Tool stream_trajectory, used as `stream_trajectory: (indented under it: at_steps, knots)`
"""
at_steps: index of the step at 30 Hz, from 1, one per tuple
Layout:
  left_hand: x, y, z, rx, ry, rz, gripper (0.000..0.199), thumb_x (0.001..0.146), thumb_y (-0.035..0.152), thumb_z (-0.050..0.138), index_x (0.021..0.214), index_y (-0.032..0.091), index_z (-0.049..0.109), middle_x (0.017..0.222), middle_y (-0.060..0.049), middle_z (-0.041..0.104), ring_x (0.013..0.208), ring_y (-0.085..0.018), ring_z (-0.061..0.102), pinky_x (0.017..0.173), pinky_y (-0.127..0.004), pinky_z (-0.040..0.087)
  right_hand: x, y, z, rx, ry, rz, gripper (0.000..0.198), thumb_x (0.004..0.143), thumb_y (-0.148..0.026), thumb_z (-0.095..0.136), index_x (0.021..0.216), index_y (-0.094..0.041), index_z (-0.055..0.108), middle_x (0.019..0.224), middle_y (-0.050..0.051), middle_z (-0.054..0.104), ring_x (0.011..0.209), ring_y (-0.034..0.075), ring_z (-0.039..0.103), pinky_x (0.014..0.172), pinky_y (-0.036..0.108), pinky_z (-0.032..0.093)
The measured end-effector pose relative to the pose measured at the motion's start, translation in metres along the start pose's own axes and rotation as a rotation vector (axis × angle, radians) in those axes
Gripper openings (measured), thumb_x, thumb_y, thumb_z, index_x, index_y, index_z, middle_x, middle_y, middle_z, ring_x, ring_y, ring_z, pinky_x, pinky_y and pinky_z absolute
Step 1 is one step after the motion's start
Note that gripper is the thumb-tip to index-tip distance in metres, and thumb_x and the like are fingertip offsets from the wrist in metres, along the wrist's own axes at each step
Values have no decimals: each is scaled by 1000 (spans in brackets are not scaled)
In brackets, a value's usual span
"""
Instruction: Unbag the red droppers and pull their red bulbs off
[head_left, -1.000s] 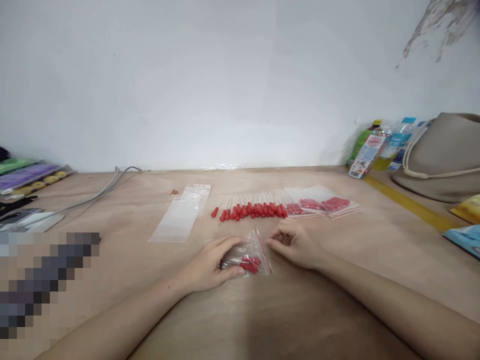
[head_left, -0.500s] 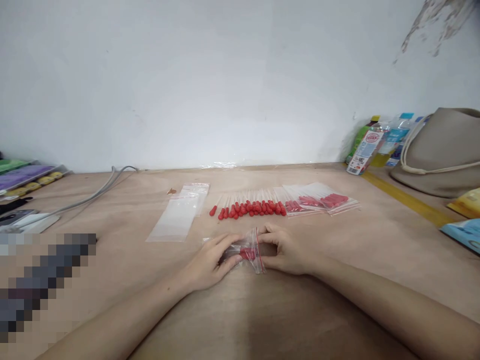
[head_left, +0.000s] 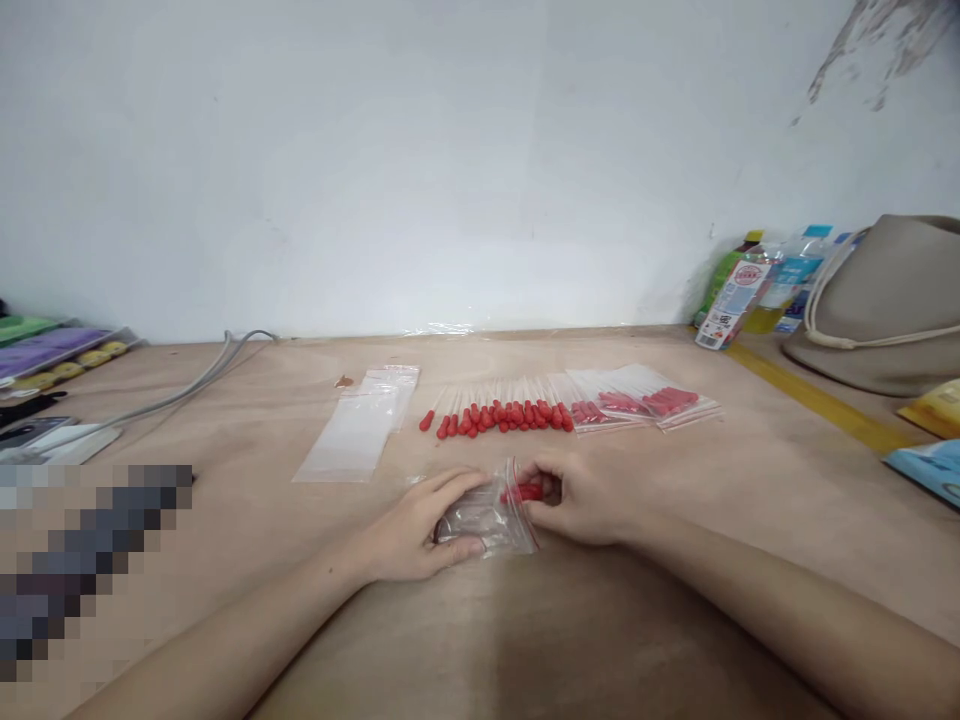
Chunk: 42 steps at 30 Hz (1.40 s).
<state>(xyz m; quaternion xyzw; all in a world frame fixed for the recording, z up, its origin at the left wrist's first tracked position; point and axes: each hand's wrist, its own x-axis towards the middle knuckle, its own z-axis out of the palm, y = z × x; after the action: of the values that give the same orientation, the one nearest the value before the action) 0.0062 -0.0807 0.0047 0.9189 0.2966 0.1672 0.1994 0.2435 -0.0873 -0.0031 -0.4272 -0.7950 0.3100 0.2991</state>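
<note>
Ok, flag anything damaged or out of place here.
The wall has a ragged, mottled patch at upper right, apparently peeling or stained. A small brown scrap lies beside the flat clear bags, looking stray.

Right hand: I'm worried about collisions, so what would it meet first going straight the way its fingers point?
Probably the clear zip bag at the right hand, then the left hand beyond; exact depth is unclear.
</note>
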Motion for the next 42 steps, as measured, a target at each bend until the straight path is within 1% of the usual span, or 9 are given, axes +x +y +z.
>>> stream_trajectory:
  at_steps: [9, 12, 16, 20, 24, 27, 31, 37, 42]
  knots:
    - [-4, 3, -8, 192, -185, 18, 64, 83, 47, 45, 138, 30, 17, 146, -6, 14, 133, -28, 15, 105, -49, 22, 9, 17, -35, 337, 130, -26, 14, 66, -24, 63, 75, -15, 56, 85, 3, 54, 71, 11, 55, 63, 25, 45]
    - [-4, 5, -9, 256, -185, 65, 62, 86, 46, 40, 139, 28, 12, 147, -5, 9, 134, -27, 8, 107, -49, 15, 10, 19, -51, 398, 123, 64, 21, 66, -28, 67, 79, -15, 58, 77, 3, 60, 64, 10, 56, 59, 25, 46]
    - [-5, 10, -8, 400, -193, 86, 59, 88, 46, 33, 139, 24, 12, 144, -6, 21, 133, -25, 16, 108, -50, 6, 11, 25, -73, 451, 261, 154, 29, 64, -35, 71, 80, -15, 59, 66, 2, 63, 58, 11, 58, 58, 26, 49]
    - [-7, 25, -1, 574, -147, -61, 59, 88, 50, 28, 135, 15, 30, 138, -11, 35, 126, -27, 32, 105, -46, 17, 18, 24, -80, 507, 494, 128, 32, 61, -38, 73, 80, -15, 59, 68, 2, 66, 57, 12, 62, 60, 28, 52]
    - [-6, 44, -1, 679, -88, -301, 63, 84, 57, 25, 116, 10, 54, 120, -16, 54, 105, -32, 51, 90, -48, 34, 36, 13, -61, 369, 684, 16, 29, 65, -38, 70, 81, -15, 61, 67, 3, 66, 57, 14, 61, 57, 28, 52]
    - [-5, 50, -12, 656, -108, -425, 61, 86, 56, 19, 97, 15, 62, 99, -13, 64, 89, -30, 57, 82, -48, 36, 55, 4, -39, 36, 783, -231, 16, 71, -30, 65, 81, -17, 64, 77, 4, 66, 65, 13, 61, 61, 26, 51]
    - [-5, 47, -28, 583, -120, -483, 56, 88, 50, 17, 85, 19, 64, 87, -10, 65, 85, -28, 59, 80, -47, 34, 87, 0, -11, -228, 689, -503, 11, 82, -24, 55, 86, -19, 63, 85, 4, 65, 78, 12, 60, 71, 23, 48]
    - [-3, 23, -36, 594, -44, -606, 33, 82, 43, 37, 83, 18, 59, 88, -10, 61, 86, -28, 57, 75, -40, 37, 119, 10, 19, -554, 424, -420, 17, 86, -23, 48, 86, -19, 64, 92, 5, 65, 84, 15, 57, 73, 26, 42]
    - [-1, -12, -43, 221, -48, -642, 40, 66, 43, 59, 96, 19, 48, 96, -6, 57, 84, -22, 56, 67, -29, 40, 121, 7, 28, -577, 355, -391, 21, 79, -35, 58, 83, -16, 66, 83, 6, 66, 81, 18, 54, 76, 31, 39]
